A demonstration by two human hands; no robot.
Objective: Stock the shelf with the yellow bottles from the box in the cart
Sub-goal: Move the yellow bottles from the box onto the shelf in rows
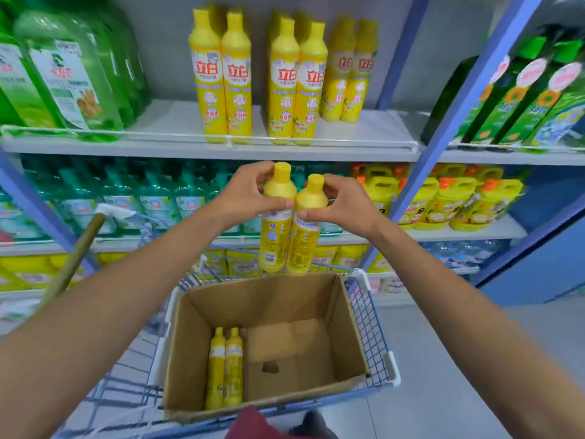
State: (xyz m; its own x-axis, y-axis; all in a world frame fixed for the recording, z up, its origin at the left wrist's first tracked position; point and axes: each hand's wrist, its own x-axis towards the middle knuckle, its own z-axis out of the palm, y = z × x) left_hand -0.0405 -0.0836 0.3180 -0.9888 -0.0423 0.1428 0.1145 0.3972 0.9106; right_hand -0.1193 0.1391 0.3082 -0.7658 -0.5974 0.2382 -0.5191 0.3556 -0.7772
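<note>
My left hand (245, 193) grips the neck of one yellow bottle (274, 236), and my right hand (340, 202) grips the neck of a second yellow bottle (303, 245). Both bottles hang upright, side by side and touching, above the far edge of the cardboard box (196, 343) in the blue cart (376, 337). Two more yellow bottles (224, 369) stand in the box's near left corner. On the white shelf (177, 122) above stand several matching yellow bottles (221, 77) in pairs.
Big green bottles (66, 71) fill the shelf's left part. Dark green boxed bottles (519, 93) stand on the right-hand shelf unit behind a blue post (468, 99). Teal and yellow products line the lower shelves. A wooden handle (76, 251) leans left of the cart.
</note>
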